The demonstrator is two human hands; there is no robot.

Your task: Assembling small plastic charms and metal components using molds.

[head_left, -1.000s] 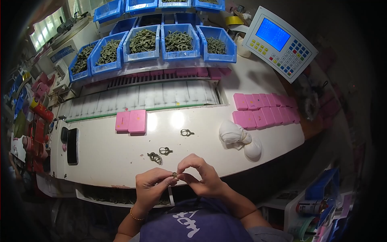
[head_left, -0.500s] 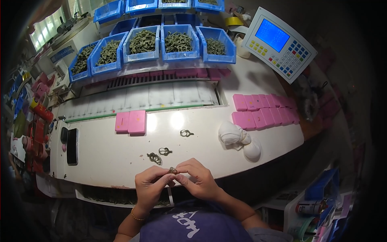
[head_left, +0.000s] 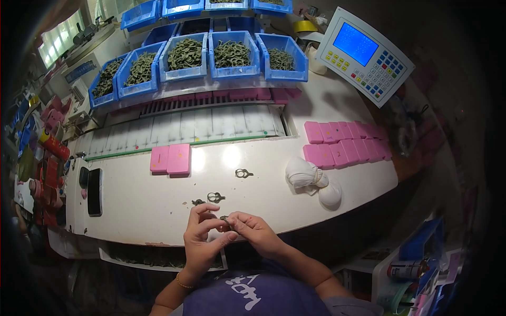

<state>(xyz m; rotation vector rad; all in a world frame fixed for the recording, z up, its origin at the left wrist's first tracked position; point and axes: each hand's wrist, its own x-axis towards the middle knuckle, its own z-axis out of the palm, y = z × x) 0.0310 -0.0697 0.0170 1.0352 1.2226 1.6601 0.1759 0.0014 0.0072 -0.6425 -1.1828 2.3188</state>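
Close to the table's front edge, my right hand [head_left: 256, 234] pinches a small dull-green ring-shaped piece [head_left: 225, 218] between thumb and fingertips. My left hand [head_left: 201, 239] is beside it with fingers and thumb spread. Its index fingertip reaches the piece; whether it presses on it I cannot tell. Just beyond my left hand lie a green ring-shaped piece with a short stem [head_left: 215, 197] and a small group of such pieces [head_left: 198, 202], partly hidden by my fingers. Another stemmed ring piece [head_left: 243, 173] rests farther off on the white table [head_left: 258, 197].
Blue bins [head_left: 232, 55] full of green pieces stand at the back. Pink blocks sit in a pair [head_left: 171, 159] and in rows [head_left: 345, 145]. A tied white cloth bundle [head_left: 311, 181], a phone [head_left: 95, 192] and a keypad panel with blue screen [head_left: 363, 55] surround the work area.
My left hand has opened, its thumb and fingers spreading, and has shifted slightly right, covering part of the small group of pieces. My right hand keeps its pinch and has turned slightly.
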